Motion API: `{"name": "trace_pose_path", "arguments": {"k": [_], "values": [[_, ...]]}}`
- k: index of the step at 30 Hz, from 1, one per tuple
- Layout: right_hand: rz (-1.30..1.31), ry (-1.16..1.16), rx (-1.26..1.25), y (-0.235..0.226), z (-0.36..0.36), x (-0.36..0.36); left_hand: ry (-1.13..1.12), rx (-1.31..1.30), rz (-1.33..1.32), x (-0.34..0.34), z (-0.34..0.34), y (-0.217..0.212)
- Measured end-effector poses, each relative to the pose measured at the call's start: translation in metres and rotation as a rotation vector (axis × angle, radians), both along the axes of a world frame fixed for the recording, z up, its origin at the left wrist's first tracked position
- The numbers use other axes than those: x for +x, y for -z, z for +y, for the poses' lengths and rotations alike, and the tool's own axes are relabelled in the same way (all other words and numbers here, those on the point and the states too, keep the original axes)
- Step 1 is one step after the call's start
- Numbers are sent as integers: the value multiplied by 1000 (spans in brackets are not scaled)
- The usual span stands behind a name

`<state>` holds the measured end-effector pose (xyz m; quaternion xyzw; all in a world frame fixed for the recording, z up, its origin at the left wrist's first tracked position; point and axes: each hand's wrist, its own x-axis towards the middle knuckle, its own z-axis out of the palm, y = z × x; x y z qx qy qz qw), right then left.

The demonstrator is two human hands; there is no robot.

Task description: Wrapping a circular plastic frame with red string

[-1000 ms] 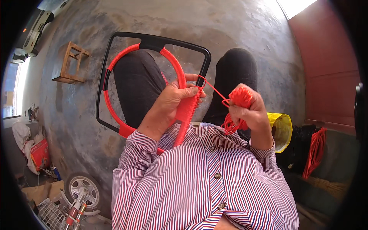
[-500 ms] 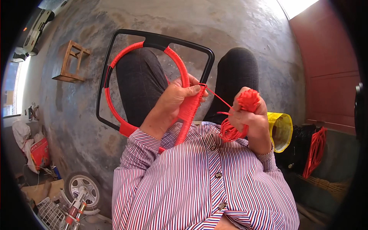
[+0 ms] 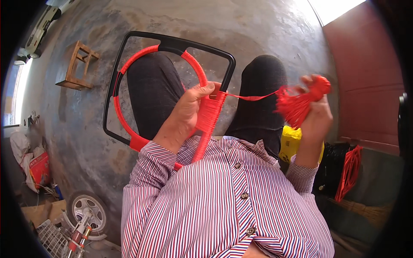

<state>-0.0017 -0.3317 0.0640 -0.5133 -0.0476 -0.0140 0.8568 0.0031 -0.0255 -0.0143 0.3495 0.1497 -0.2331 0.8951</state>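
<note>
A black frame (image 3: 172, 44) with rounded corners lies across my lap, with a ring inside it wrapped in red cord (image 3: 195, 66). My left hand (image 3: 183, 114) is closed on the frame's right side, thumb on top beside the close red windings (image 3: 208, 114); some of its fingers are hidden behind. From the upper end of those windings a red strand (image 3: 251, 98) runs to the right, fairly straight. It leads to a loose bundle of red cord (image 3: 297, 105), which my right hand (image 3: 318, 120) grips above my right thigh. The bundle is slightly blurred.
A small wooden stool (image 3: 73, 82) stands on the concrete floor at the far left. Lower left are a spoked wheel (image 3: 89, 210) and a wire basket (image 3: 51, 238). At right are a yellow container (image 3: 290, 144), a hank of red cord (image 3: 350, 172) and a red door (image 3: 359, 73).
My right hand has moved up and right with the cord bundle, drawing the strand out longer. My left hand still holds the frame, which has shifted slightly left.
</note>
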Motion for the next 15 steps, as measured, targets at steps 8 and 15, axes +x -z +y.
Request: {"name": "trace_pose_path", "arguments": {"k": [8, 15], "values": [[-245, -771, -1422, 31, 77, -14, -47, -163, -27, -6, 6, -4], [-103, -275, -1252, 40, 105, 20, -35, -220, -28, -2, 3, -3]]}}
